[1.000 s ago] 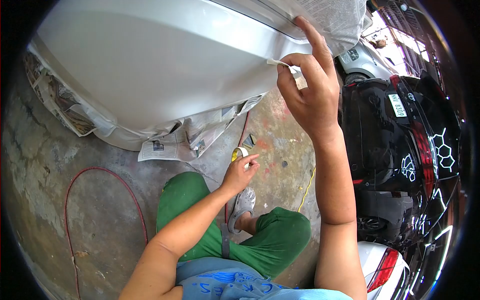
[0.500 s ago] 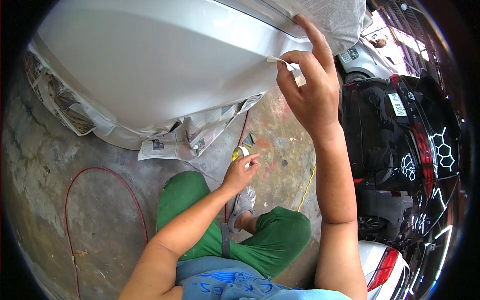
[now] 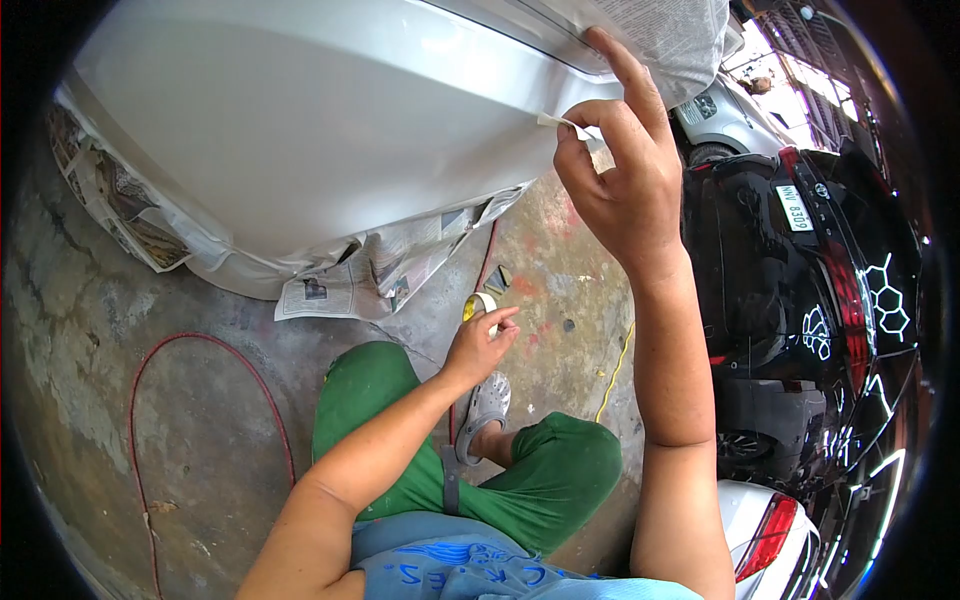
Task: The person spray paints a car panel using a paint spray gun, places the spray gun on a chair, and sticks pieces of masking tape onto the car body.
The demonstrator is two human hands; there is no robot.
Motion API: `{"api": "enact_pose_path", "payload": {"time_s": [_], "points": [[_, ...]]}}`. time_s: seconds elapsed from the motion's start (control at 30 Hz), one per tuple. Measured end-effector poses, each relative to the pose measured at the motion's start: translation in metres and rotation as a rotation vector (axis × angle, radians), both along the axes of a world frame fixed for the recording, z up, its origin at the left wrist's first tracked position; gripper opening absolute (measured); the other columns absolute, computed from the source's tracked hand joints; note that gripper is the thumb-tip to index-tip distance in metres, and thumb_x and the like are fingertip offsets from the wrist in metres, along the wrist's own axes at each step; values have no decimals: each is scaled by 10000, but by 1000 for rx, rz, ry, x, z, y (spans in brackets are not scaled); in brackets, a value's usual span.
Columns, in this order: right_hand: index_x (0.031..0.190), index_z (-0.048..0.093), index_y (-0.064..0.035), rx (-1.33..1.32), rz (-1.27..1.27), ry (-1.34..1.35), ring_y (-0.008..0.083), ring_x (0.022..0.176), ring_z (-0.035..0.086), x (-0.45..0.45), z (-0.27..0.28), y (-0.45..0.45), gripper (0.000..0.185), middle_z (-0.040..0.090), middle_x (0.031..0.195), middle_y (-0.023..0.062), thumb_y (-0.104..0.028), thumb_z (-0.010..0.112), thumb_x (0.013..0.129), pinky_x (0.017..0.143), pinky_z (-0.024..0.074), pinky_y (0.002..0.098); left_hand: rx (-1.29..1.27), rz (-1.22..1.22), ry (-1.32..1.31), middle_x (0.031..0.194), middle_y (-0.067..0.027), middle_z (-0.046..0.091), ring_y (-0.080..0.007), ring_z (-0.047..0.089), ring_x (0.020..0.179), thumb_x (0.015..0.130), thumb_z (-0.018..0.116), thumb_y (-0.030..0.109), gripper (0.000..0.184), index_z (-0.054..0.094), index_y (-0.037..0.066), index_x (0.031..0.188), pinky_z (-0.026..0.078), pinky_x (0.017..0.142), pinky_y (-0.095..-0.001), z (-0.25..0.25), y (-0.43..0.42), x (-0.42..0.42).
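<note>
A large silver car panel (image 3: 300, 130) fills the upper left. At its right edge, my right hand (image 3: 632, 190) pinches a short strip of masking tape (image 3: 549, 120) between thumb and finger. The strip's free end lies against or very close to the panel. Another finger of that hand reaches up to the newspaper sheet (image 3: 670, 50) over the upper part of the car. Lower down, above my knees, my left hand (image 3: 480, 350) is closed round a roll of masking tape (image 3: 478, 303), its fingers partly hiding the roll.
Newspaper (image 3: 350, 280) hangs along the panel's lower edge. A red hose (image 3: 205, 336) loops over the concrete floor at left, and a yellow cord (image 3: 615, 370) lies at right. A black car (image 3: 760, 270) and a white car (image 3: 750, 520) stand close on the right.
Almost nothing differs. The strip and the pinching right fingers have shifted very slightly; the left hand and tape roll stay in place.
</note>
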State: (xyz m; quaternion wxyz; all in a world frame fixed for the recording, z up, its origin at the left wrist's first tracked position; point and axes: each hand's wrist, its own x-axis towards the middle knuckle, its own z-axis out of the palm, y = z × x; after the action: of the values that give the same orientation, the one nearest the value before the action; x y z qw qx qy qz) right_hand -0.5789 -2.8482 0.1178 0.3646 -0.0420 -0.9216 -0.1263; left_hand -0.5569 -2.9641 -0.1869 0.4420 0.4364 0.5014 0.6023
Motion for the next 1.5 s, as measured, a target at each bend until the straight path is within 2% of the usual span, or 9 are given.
{"api": "enact_pose_path", "payload": {"time_s": [0.23, 0.37, 0.63, 0.77, 0.87, 0.93, 1.0, 1.07, 1.5], "points": [[864, 617, -9, -42, 53, 8, 372, 1353, 525, 3, 3, -1, 103, 553, 1422, 244, 52, 644, 785, 1086, 439, 434, -8, -2, -21, 936, -88, 714, -182, 670, 887, 919, 691, 127, 345, 666, 19, 1245, 521, 825, -312, 1, -1, 0], [861, 618, -22, -46, -30, 76, 433, 1281, 557, 39, 9, -13, 187, 575, 1373, 282, 4, 675, 685, 1140, 337, 549, 0, 16, 25, 915, -93, 712, -198, 676, 837, 907, 699, 142, 347, 671, 11, 1226, 533, 748, -322, -6, 0, 1], [847, 589, -54, -362, -234, 118, 434, 1279, 563, 135, -39, -100, 186, 571, 1349, 289, -24, 694, 697, 1152, 308, 581, -69, -49, 139, 910, -107, 719, -206, 672, 807, 894, 718, 204, 353, 695, 23, 1196, 524, 761, -334, -70, 13, 15], [882, 577, -36, -668, -173, -67, 399, 1246, 580, 153, -76, -115, 238, 580, 1345, 243, -40, 712, 687, 1087, 418, 567, -198, -275, 248, 1016, -181, 730, -291, 702, 918, 881, 717, 257, 376, 697, 15, 1168, 536, 814, -383, -119, 10, 24], [989, 621, -2, -842, -142, -296, 408, 1231, 566, 165, -91, -121, 290, 572, 1342, 217, -42, 692, 711, 1064, 446, 527, -179, -481, 100, 1085, -177, 722, -276, 693, 1024, 914, 655, 326, 366, 709, 38, 1133, 528, 873, -387, -71, -8, 24], [1098, 642, 8, -906, -77, -395, 409, 1232, 557, 172, -92, -127, 367, 557, 1350, 212, -56, 678, 738, 1070, 440, 511, -436, -615, 288, 1123, -166, 719, -272, 683, 1059, 929, 628, 337, 375, 701, 40, 1146, 523, 899, -390, -58, -9, 23], [1125, 641, 10, -920, -90, -403, 397, 1241, 554, 176, -84, -136, 388, 559, 1348, 209, -50, 671, 743, 1083, 424, 513, -629, -735, 251, 1213, -152, 677, -277, 632, 1162, 980, 554, 290, 439, 587, 21, 1326, 497, 985, -412, -36, -16, 17], [1174, 636, 11, -930, -98, -411, 376, 1248, 555, 181, -75, -138, 404, 574, 1331, 203, -64, 666, 778, 1099, 402, 525, -582, -721, 401, 1184, -178, 689, -298, 641, 1144, 966, 581, 286, 436, 607, -2, 1292, 499, 985, -408, -68, -16, 22], [822, 651, -71, -851, -50, -363, 191, 934, 638, 207, -72, -127, 94, 637, 928, 45, -152, 665, 775, 1097, 412, 524, -454, -615, 620, 1014, -248, 716, -355, 698, 921, 883, 663, 276, 407, 698, -26, 1154, 530, 818, -436, -120, -2, 26]]}}
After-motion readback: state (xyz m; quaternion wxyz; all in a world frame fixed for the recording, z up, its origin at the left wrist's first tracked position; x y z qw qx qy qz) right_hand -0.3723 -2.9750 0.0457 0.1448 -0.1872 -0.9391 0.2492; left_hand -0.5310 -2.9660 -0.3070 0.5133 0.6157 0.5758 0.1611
